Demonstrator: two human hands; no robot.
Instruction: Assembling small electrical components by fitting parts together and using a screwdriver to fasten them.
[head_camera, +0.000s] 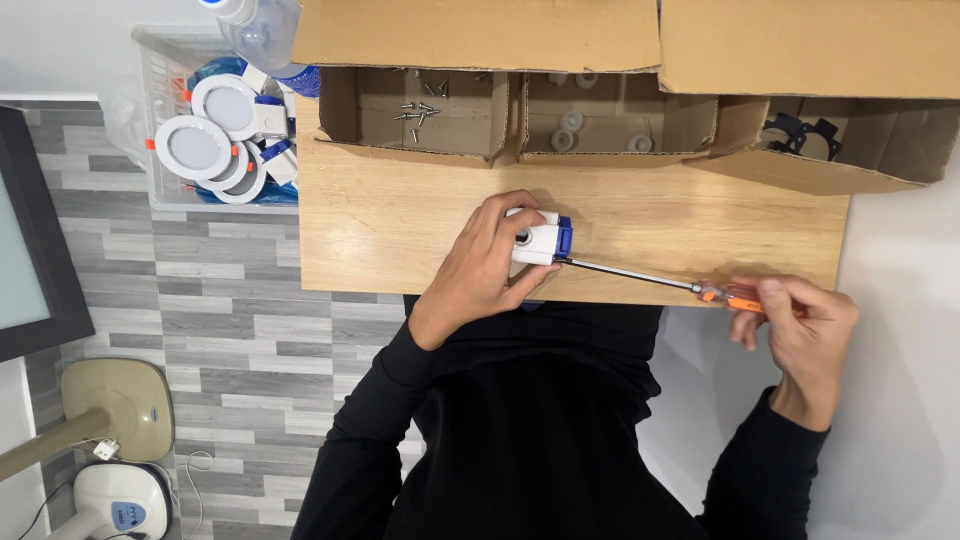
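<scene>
Head view: near the desk's (400, 240) front edge, the left hand (480, 262) grips a small white-and-blue part (540, 240), pressing it to the wood. The right hand (800, 325), past the desk's front right corner, pinches the orange handle of a screwdriver (660, 281), whose tip meets the part. Cardboard boxes (420, 110) with screws (417, 108) line the far edge.

Along the far edge of the wooden table we see three open brown cardboard boxes side by side, flaps raised. The left cardboard box (372, 108) holds loose metal screws, the middle cardboard box (690, 120) small white round parts, the right cardboard box (900, 140) black parts. At the left edge we see a dark-framed pale screen (25, 250) above the floor.
</scene>
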